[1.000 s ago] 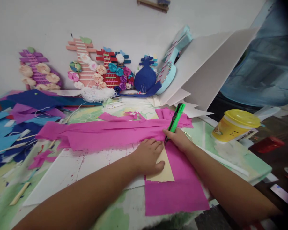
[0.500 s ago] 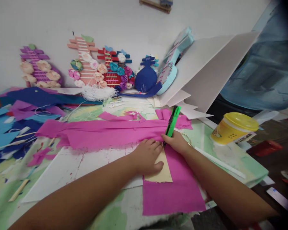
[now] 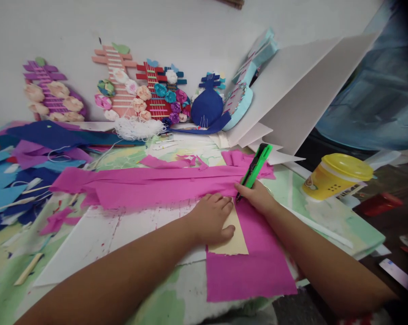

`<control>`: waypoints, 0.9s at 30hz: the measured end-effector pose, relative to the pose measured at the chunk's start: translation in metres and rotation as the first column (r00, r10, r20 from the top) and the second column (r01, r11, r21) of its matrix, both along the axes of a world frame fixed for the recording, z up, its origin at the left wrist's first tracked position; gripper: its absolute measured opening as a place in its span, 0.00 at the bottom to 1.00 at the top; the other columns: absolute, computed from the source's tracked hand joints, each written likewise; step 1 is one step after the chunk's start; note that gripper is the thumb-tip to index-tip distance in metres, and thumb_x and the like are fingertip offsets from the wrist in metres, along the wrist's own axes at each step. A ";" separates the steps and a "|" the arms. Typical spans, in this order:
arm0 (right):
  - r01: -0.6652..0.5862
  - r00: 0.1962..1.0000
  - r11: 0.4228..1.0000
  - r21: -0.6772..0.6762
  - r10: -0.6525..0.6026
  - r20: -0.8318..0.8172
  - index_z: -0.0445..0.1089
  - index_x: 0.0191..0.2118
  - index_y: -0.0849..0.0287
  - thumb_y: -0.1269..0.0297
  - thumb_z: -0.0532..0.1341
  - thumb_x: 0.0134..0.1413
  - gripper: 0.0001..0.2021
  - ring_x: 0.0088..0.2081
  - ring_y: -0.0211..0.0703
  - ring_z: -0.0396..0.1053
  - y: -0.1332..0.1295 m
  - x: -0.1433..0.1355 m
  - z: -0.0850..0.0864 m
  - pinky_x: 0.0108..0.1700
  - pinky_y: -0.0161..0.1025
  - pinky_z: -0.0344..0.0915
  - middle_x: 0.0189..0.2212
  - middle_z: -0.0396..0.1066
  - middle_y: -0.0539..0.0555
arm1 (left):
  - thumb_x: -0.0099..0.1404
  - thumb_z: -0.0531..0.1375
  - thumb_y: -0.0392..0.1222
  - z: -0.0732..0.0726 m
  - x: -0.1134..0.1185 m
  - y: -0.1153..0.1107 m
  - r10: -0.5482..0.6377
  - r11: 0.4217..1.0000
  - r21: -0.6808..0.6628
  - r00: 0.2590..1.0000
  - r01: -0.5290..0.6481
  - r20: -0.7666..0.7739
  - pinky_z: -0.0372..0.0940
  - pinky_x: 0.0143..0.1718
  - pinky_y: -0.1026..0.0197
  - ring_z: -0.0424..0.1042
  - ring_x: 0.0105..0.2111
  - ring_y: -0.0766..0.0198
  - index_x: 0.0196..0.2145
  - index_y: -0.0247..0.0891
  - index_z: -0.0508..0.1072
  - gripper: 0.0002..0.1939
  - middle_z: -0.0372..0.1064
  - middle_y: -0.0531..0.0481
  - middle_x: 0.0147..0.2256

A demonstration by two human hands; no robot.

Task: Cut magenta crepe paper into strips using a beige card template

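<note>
Pressed flat on a cream paper piece [image 3: 236, 239] is my left hand [image 3: 214, 220], its thumb stretched out. The cream piece lies on a magenta sheet [image 3: 251, 275]. My right hand [image 3: 258, 196] grips a green and black cutter [image 3: 257, 167], tilted to the right, with its lower tip beside the cream piece's upper right edge. Behind both hands a long pink strip [image 3: 149, 185] runs across the table. Under the left forearm lies a white board [image 3: 98, 239] with pink marks.
A yellow tub [image 3: 337, 176] stands at the right table edge. Blue and purple scraps [image 3: 37, 158] pile up at the left. Decorated instrument shapes [image 3: 152, 92] and white string [image 3: 139, 129] sit along the wall. White sheets [image 3: 292, 85] lean at the back right.
My right hand has shifted slightly right, and the cutter leans further right. The left hand stays on the cream piece. The whole view has shifted a little.
</note>
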State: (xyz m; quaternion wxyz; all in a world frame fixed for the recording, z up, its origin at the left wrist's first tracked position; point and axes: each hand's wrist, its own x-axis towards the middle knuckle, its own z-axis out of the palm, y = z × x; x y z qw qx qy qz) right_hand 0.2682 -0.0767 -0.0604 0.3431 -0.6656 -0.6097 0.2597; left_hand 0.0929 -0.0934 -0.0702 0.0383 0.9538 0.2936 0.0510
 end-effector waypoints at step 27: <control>-0.133 0.981 0.991 0.005 0.131 0.145 0.58 0.19 0.59 0.51 0.57 0.38 0.15 0.21 0.34 0.58 -0.002 0.000 -0.006 0.24 0.32 0.55 0.16 0.60 0.46 | 0.59 0.46 0.51 0.000 0.000 0.000 -0.023 0.999 0.047 0.999 0.022 0.031 0.50 0.50 0.49 0.54 0.50 0.49 0.53 0.29 0.57 0.30 0.56 0.40 0.53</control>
